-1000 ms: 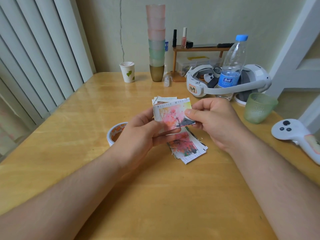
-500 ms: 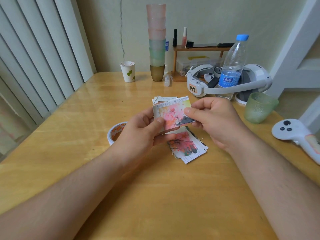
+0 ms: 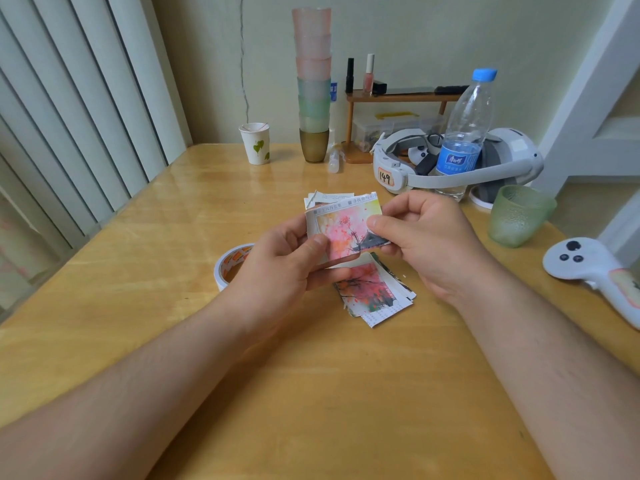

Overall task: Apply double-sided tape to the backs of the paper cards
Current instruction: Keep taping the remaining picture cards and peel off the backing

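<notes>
A paper card (image 3: 346, 226) with a pink blossom picture faces up above the wooden table (image 3: 311, 393). My left hand (image 3: 287, 268) grips its left and lower edge between thumb and fingers. My right hand (image 3: 426, 244) pinches its right edge. A pile of more cards (image 3: 372, 292) lies on the table just below the held card, the top one showing a red tree. More white paper pieces (image 3: 329, 198) peek out behind the held card. A roll of double-sided tape (image 3: 230, 266) lies flat to the left, partly hidden by my left hand.
At the back stand a paper cup (image 3: 255, 143), a tall stack of coloured cups (image 3: 313, 84), a small wooden shelf (image 3: 398, 98), a white headset (image 3: 460, 168) and a water bottle (image 3: 465, 133). A green glass (image 3: 519, 214) and a white controller (image 3: 595, 275) sit at right.
The held card has risen slightly and tilted a little; both hands keep their hold on it. Nothing else has moved.
</notes>
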`<state>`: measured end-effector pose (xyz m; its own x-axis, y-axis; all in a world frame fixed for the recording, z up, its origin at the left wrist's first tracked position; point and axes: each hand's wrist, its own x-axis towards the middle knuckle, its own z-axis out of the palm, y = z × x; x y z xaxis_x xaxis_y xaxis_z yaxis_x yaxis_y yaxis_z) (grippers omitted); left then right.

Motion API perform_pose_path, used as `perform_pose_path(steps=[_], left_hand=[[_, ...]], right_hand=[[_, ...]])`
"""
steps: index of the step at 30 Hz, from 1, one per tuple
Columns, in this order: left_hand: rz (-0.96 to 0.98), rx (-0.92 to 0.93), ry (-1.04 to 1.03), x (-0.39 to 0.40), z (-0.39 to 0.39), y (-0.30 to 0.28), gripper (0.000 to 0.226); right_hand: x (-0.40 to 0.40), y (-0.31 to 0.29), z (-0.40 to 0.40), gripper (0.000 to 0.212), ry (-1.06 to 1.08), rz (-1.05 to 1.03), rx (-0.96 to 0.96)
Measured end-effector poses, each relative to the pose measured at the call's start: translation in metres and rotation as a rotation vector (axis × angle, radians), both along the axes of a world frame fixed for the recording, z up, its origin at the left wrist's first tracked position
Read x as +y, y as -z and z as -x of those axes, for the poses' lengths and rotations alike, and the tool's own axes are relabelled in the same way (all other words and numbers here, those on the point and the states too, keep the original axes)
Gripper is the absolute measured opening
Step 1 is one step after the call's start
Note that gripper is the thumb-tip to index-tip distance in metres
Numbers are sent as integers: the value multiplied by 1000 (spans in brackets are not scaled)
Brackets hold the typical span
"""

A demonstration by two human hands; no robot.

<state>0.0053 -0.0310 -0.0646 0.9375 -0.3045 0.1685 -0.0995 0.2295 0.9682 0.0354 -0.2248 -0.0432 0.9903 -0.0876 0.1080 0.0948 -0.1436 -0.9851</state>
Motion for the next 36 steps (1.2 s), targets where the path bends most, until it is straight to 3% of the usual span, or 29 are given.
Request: perform_pose_path(steps=[7, 13, 36], left_hand=[[11, -3, 1, 0, 0, 1, 33], [-26, -6, 15, -1, -1, 3, 33], [-3, 3, -13, -2, 1, 4, 32]], right_hand=[[1, -4, 3, 26, -58, -74, 22], [6, -1, 8, 19, -237, -98, 114], [8, 2, 7, 20, -261, -271, 178]])
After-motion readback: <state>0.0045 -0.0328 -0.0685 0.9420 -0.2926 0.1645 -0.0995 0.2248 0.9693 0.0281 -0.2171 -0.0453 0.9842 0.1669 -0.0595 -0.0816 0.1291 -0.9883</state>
